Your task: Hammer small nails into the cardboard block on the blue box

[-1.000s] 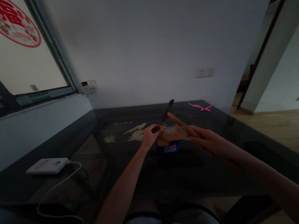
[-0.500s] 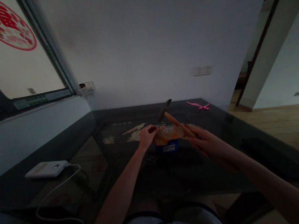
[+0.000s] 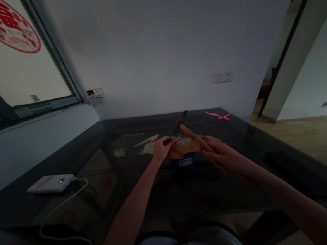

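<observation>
Two bare hands work over a speckled orange-brown lump (image 3: 185, 145) on a blue container with a white label (image 3: 174, 163), which stands on a dark, glossy table (image 3: 148, 202). The right hand (image 3: 227, 156) has its fingers wrapped round the wooden handle of a dark-headed hammer (image 3: 194, 136), slanted above the lump. The left hand (image 3: 161, 150) curls thumb and forefinger towards each other at the lump's left end; whether they pinch something thin, I cannot tell. Thin, pale pieces (image 3: 167, 174) lie just beside the container. It looks like lining up or light tapping; any stroke from here would call for a steady lump, a short, controlled swing, and left fingertips clear of the hammer's head.
</observation>
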A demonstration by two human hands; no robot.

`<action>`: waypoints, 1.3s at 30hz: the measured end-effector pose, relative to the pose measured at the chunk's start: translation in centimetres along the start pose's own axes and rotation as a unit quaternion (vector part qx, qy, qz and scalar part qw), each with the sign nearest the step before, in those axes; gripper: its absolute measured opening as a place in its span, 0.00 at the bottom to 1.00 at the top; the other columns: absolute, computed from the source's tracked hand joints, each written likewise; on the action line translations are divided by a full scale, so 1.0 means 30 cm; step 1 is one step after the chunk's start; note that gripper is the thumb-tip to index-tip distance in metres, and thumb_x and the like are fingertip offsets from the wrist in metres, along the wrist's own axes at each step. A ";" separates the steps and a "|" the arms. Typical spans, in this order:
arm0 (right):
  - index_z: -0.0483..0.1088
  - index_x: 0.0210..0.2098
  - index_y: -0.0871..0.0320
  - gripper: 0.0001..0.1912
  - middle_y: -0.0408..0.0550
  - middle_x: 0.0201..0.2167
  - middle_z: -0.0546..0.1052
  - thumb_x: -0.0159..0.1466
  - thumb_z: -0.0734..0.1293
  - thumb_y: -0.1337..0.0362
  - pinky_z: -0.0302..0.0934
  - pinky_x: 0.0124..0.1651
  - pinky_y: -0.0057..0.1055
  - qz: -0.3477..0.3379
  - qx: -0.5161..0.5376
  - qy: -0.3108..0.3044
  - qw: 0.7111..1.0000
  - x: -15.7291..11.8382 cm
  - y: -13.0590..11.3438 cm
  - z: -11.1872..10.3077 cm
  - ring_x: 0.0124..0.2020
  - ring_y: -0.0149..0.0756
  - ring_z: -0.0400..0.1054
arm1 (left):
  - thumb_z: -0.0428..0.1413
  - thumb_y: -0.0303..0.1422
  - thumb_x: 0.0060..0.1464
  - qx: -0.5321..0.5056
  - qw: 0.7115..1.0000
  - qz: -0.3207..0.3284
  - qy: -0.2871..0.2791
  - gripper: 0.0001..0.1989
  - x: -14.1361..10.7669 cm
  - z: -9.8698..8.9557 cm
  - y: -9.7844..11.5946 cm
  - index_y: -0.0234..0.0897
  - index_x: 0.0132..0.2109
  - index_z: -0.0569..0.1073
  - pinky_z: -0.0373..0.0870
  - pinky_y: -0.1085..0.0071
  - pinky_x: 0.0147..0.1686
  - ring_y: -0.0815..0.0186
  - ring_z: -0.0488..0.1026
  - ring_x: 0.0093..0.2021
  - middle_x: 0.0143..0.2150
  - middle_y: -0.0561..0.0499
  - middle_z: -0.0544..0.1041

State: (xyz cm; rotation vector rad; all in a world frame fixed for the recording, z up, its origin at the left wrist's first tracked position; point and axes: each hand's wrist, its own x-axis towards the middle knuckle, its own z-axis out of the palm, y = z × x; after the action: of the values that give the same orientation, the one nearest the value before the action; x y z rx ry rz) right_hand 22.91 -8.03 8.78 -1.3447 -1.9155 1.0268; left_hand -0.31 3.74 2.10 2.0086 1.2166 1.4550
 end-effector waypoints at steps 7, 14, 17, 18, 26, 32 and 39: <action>0.62 0.42 0.59 0.14 0.34 0.17 0.62 0.60 0.60 0.58 0.50 0.11 0.20 -0.002 0.004 0.014 1.000 0.004 0.030 -0.002 0.11 0.22 0.55 | 0.57 0.31 0.48 0.005 1.000 0.026 -0.005 0.06 0.000 0.008 -0.024 0.34 0.34 0.75 0.72 0.71 0.35 0.66 0.75 0.33 0.33 0.48 0.78; 0.61 0.40 0.59 0.12 0.33 0.17 0.61 0.60 0.60 0.59 0.50 0.10 0.20 0.012 0.031 0.014 0.999 -0.002 0.042 0.001 0.10 0.22 0.55 | 0.56 0.30 0.49 0.040 0.999 0.028 0.002 0.05 0.000 -0.005 -0.011 0.35 0.33 0.75 0.71 0.72 0.35 0.67 0.75 0.32 0.31 0.50 0.78; 0.60 0.41 0.59 0.12 0.33 0.17 0.61 0.60 0.60 0.59 0.50 0.10 0.20 0.008 0.030 0.013 0.999 -0.002 0.046 0.000 0.10 0.22 0.55 | 0.55 0.32 0.51 0.064 0.997 0.035 0.003 0.06 -0.001 -0.011 -0.005 0.35 0.33 0.75 0.70 0.72 0.35 0.67 0.74 0.32 0.31 0.50 0.78; 0.60 0.40 0.59 0.11 0.33 0.17 0.61 0.60 0.60 0.59 0.50 0.10 0.20 0.008 0.029 0.012 0.999 -0.002 0.048 0.000 0.10 0.22 0.55 | 0.55 0.32 0.51 0.069 0.997 0.039 0.004 0.06 -0.001 -0.012 -0.003 0.35 0.33 0.75 0.70 0.72 0.35 0.67 0.74 0.32 0.31 0.51 0.78; 0.61 0.42 0.58 0.14 0.33 0.17 0.61 0.59 0.60 0.58 0.49 0.10 0.20 0.012 0.041 0.021 0.999 -0.007 0.050 0.004 0.10 0.22 0.54 | 0.54 0.33 0.52 0.082 0.996 0.043 0.012 0.06 -0.004 -0.012 -0.004 0.37 0.33 0.75 0.68 0.73 0.35 0.68 0.74 0.31 0.30 0.52 0.78; 0.61 0.45 0.59 0.16 0.34 0.18 0.62 0.59 0.60 0.58 0.50 0.12 0.20 0.020 0.027 0.010 0.999 0.003 0.053 0.011 0.11 0.22 0.55 | 0.55 0.32 0.51 0.079 0.996 0.028 0.020 0.06 -0.002 -0.007 -0.012 0.37 0.33 0.75 0.68 0.72 0.35 0.67 0.74 0.32 0.31 0.52 0.78; 0.61 0.45 0.60 0.17 0.34 0.18 0.62 0.59 0.60 0.58 0.49 0.12 0.21 0.011 0.036 0.002 0.999 0.004 0.050 0.016 0.12 0.23 0.55 | 0.54 0.31 0.52 0.084 0.996 0.036 0.010 0.06 -0.006 -0.008 -0.012 0.37 0.35 0.75 0.68 0.72 0.35 0.67 0.74 0.33 0.32 0.51 0.78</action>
State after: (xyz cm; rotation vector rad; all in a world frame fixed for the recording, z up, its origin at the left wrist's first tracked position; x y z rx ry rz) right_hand 23.24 -7.74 7.27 -1.3286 -1.8467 1.0921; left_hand -0.69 3.76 1.82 2.1739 1.3267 1.4537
